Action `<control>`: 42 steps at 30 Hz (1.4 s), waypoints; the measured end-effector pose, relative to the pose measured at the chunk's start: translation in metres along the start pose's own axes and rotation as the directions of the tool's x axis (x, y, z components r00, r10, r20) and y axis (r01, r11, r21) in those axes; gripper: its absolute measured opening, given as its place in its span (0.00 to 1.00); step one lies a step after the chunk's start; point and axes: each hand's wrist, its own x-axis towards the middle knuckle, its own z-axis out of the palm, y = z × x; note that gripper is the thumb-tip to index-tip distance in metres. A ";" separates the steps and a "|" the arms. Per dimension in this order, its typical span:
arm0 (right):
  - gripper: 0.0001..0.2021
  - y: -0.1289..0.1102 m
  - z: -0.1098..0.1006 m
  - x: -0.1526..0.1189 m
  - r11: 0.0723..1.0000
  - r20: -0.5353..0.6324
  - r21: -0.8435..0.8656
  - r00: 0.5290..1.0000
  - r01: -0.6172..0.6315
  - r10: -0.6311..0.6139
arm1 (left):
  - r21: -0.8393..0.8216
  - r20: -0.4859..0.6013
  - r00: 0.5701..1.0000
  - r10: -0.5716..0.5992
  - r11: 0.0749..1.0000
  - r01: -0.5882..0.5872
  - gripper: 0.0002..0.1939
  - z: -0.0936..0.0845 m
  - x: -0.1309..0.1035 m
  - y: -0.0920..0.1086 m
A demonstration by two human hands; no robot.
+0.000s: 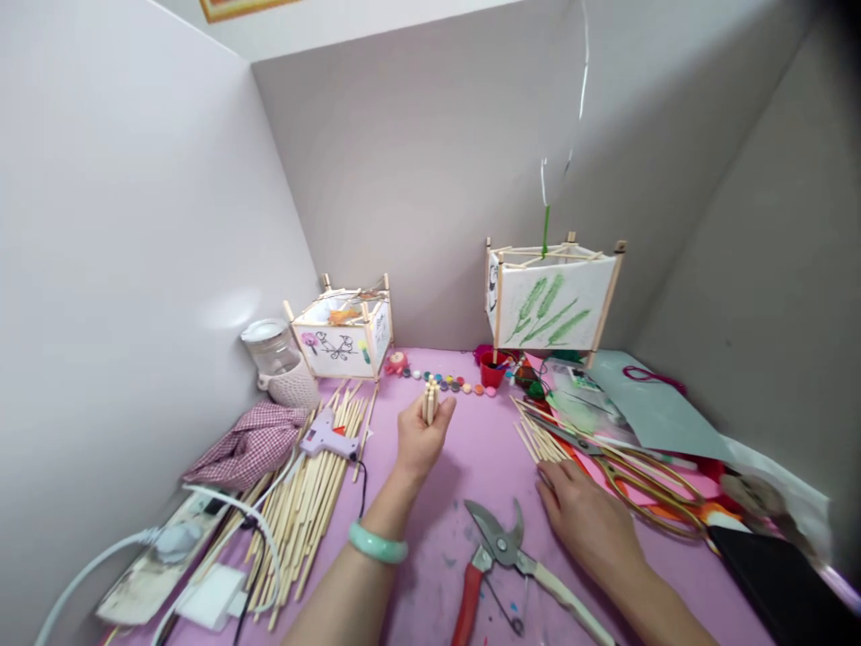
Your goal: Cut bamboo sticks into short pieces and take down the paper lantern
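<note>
Hands: left [422, 437] grips sticks [431, 400], right [582, 513] perhaps touches others [540, 440]

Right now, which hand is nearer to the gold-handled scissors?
Right. The right hand is just beside the gold-handled scissors, on their near-left side; the left hand is well off to their left, gripping a bundle of sticks.
</note>
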 end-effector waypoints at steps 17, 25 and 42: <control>0.10 0.005 0.016 0.001 0.998 -0.079 0.067 0.997 0.015 -0.009 | -0.314 0.022 0.969 -0.246 0.918 0.240 0.24 0.008 0.003 -0.017; 0.10 0.008 0.019 0.001 0.997 -0.111 0.066 0.994 0.027 -0.020 | 0.122 0.093 0.950 -0.299 0.950 0.287 0.19 0.020 0.002 -0.043; 0.14 0.016 0.029 0.002 0.997 -0.091 0.075 0.995 0.034 -0.027 | 0.956 0.063 0.860 -0.507 0.277 0.094 0.18 -0.107 0.058 0.006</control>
